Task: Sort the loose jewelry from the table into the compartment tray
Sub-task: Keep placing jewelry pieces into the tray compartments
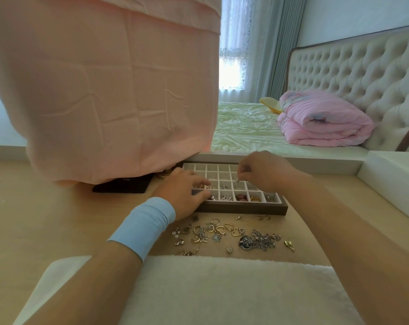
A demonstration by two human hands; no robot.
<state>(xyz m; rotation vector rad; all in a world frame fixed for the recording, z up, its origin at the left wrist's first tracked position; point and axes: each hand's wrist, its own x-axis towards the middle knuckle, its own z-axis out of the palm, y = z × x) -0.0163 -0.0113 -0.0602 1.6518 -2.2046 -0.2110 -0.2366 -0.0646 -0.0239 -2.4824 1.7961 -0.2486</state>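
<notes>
Jewelry [224,233] mostly lies loose on the table [58,219], heaped nearer the body than both sets of fingers, just in front of the tray [245,208] front wall. One small piece [238,180] hangs under the right hand [262,172], whose fingers [243,171] are curled together and pinch it over a middle cell of the tray. The piece is too small to tell its type. The left hand [184,191] rests on the tray's left end. Its fingers [202,181] lie loosely spread over the near-left cells, holding nothing I can make out.

Step in hand looks like dropping the piece into a cell. To do it well, lower the pinch until the piece sits inside the walls directly under the fingers, then part them. Releasing from height risks a bounce into a neighbouring cell. Front-row cells, nearer than the right fingers, already hold pieces, so match the type or pick an empty cell. Left fingers should press down so the tray can't slide.
</notes>
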